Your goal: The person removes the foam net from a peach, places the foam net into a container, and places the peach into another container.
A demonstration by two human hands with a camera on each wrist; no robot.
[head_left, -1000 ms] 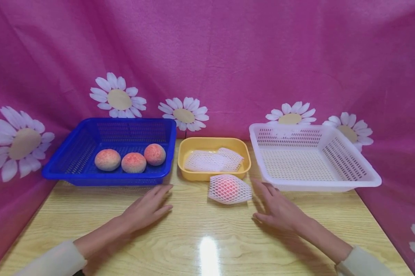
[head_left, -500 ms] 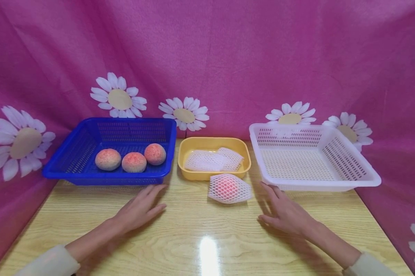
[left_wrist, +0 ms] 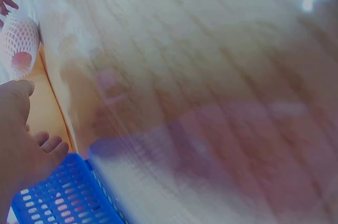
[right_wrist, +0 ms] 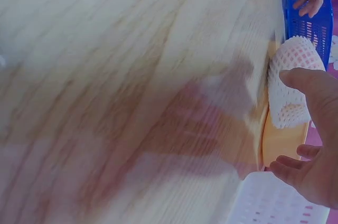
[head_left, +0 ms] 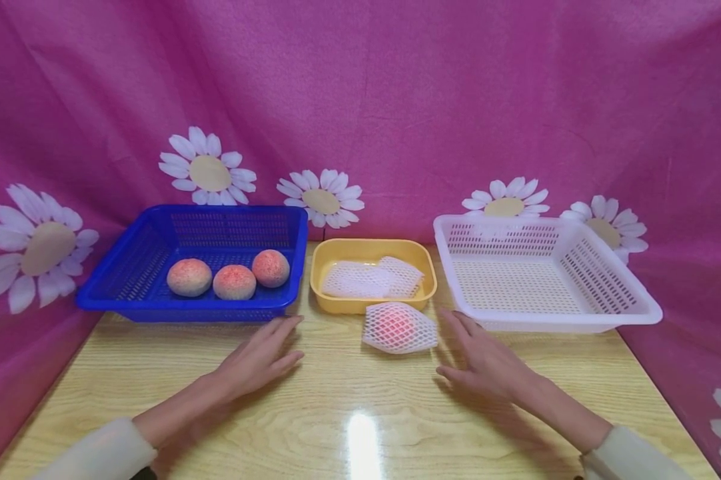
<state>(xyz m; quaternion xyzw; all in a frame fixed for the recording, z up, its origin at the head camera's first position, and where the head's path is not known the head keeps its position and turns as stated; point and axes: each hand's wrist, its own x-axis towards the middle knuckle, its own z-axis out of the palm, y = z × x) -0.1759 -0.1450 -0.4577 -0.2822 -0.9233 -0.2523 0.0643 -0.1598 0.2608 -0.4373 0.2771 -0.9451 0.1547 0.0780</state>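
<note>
A peach in a white foam net sleeve (head_left: 399, 328) lies on the table in front of the yellow tray (head_left: 342, 306). To its right is my right hand (head_left: 486, 360), fingers extended and apart from it, holding nothing. My left hand (head_left: 255, 360) hovers at the blue basket's near right corner, fingers relaxed and holding nothing. In the right wrist view, the netted peach (right_wrist: 296, 84) appears behind my thumb. The left wrist view shows it (left_wrist: 20, 44) beyond my left fingers. Folded foam nets (head_left: 357, 280) lie inside the yellow tray.
At the left stands a blue basket (head_left: 174, 305) with three bare peaches (head_left: 234, 283) in it. A white basket (head_left: 546, 321) with slotted walls stands at the right. Pink cloth (head_left: 396, 120) with daisies hangs behind and beside the wooden table (head_left: 312, 413).
Both hands drew slightly outward half a second ago, then came back inward toward the netted peach. The peach, the tray and both baskets have stayed in place.
</note>
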